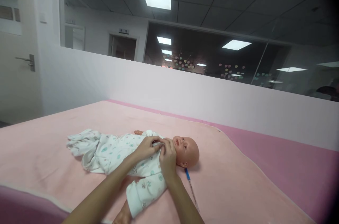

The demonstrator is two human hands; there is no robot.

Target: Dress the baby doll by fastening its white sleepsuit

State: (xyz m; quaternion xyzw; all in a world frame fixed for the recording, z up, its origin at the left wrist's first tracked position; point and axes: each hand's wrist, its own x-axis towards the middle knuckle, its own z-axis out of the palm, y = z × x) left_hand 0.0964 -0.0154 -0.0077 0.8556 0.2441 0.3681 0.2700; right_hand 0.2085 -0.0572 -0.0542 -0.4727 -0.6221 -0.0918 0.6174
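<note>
A baby doll (185, 150) lies on its back on a pink blanket (225, 181), head to the right, dressed in a white patterned sleepsuit (113, 151). My left hand (147, 148) pinches the suit's fabric at the doll's chest, just below the collar. My right hand (167, 157) grips the collar fabric beside the doll's chin, touching the left hand. The suit's near sleeve (144, 190) lies spread toward me between my forearms. The empty legs of the suit are bunched at the left.
A blue-tipped thin cord or tube (191, 185) lies on the blanket under the doll's head. A darker pink surface (291, 160) borders the blanket on the right. A white partition wall (185, 93) stands behind, a door (16, 58) at far left.
</note>
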